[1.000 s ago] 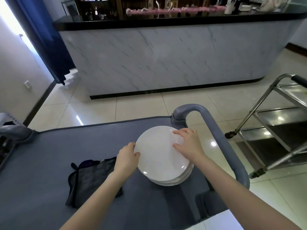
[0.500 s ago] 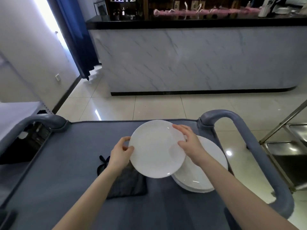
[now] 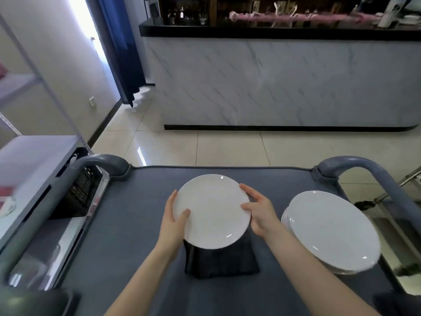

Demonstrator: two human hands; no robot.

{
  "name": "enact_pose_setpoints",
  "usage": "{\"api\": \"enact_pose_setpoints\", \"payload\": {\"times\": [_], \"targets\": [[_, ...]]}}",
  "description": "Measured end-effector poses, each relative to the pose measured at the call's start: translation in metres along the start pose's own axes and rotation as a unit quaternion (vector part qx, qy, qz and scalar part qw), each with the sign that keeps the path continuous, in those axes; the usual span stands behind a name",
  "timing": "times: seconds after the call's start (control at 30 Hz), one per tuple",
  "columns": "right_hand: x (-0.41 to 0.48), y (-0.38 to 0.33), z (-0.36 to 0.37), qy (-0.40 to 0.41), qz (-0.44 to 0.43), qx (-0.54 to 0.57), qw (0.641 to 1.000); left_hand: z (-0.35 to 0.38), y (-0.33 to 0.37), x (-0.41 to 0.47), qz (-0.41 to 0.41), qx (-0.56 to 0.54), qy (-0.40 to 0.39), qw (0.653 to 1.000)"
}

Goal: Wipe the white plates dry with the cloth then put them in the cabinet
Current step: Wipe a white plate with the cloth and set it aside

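Shifted left off the stack of white plates by the right edge of the grey cart top: one round white ceramic plate, now mid-surface over the far end of the dark folded cloth. Gripped at opposite rims by left hand and right hand, thumbs on top.

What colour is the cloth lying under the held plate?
The cloth is dark, nearly black; the head view shows it.
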State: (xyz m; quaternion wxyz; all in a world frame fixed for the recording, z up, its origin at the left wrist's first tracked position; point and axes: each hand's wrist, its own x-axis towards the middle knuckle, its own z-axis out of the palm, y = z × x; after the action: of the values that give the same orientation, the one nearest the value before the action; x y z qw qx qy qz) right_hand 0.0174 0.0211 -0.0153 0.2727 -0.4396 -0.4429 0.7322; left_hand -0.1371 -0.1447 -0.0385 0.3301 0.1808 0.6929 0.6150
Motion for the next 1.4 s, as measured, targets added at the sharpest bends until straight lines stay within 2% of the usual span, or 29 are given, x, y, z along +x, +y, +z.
{"api": "enact_pose_setpoints", "payload": {"times": [0.2, 0.37, 0.5, 0.63, 0.7, 0.77, 0.87, 0.93, 0.97, 1.0, 1.03, 1.13, 1.2, 1.33, 1.4], "targets": [[-0.008, 0.022, 0.024, -0.002, -0.023, -0.044, 0.999, -0.023, -0.01, 0.014, -0.004, -0.014, 0.042, 0.999], [-0.007, 0.032, 0.026, -0.02, 0.005, -0.006, 1.0, -0.021, -0.009, 0.016, -0.009, -0.03, 0.075, 0.997], [-0.003, 0.036, 0.014, -0.027, 0.032, 0.002, 0.999, -0.011, -0.003, 0.016, -0.001, -0.008, 0.047, 0.999], [0.004, 0.029, -0.005, 0.001, 0.022, 0.015, 1.0, -0.01, -0.008, 0.018, 0.013, 0.039, -0.019, 0.999], [0.008, 0.021, -0.017, 0.015, 0.013, 0.018, 1.0, -0.011, -0.015, 0.02, 0.014, 0.063, -0.028, 0.998], [0.011, 0.011, -0.029, 0.029, 0.001, 0.019, 0.999, -0.008, -0.023, 0.02, 0.029, 0.13, -0.032, 0.991], [0.016, -0.003, -0.045, 0.046, -0.011, 0.02, 0.999, 0.005, -0.035, 0.019, 0.067, 0.298, -0.112, 0.945], [0.018, -0.01, -0.052, 0.056, -0.016, 0.021, 0.998, 0.017, -0.046, 0.02, 0.093, 0.442, -0.189, 0.872], [0.019, -0.013, -0.055, 0.058, -0.017, 0.021, 0.998, 0.021, -0.05, 0.02, 0.101, 0.503, -0.203, 0.834], [0.019, -0.014, -0.057, 0.057, -0.018, 0.02, 0.998, 0.024, -0.053, 0.02, 0.108, 0.545, -0.201, 0.807], [0.019, -0.015, -0.059, 0.054, -0.018, 0.017, 0.998, 0.026, -0.056, 0.02, 0.114, 0.564, -0.189, 0.795], [0.018, -0.013, -0.061, 0.045, -0.019, 0.009, 0.999, 0.025, -0.058, 0.025, 0.106, 0.544, -0.148, 0.819], [0.017, -0.01, -0.06, 0.036, -0.018, 0.003, 0.999, 0.02, -0.054, 0.027, 0.096, 0.533, -0.148, 0.828], [0.017, -0.008, -0.061, 0.031, -0.014, -0.006, 0.999, 0.004, -0.044, 0.026, 0.062, 0.413, -0.107, 0.902], [0.018, -0.009, -0.061, 0.029, -0.013, -0.01, 0.999, -0.004, -0.037, 0.028, 0.046, 0.385, -0.076, 0.919]]}}
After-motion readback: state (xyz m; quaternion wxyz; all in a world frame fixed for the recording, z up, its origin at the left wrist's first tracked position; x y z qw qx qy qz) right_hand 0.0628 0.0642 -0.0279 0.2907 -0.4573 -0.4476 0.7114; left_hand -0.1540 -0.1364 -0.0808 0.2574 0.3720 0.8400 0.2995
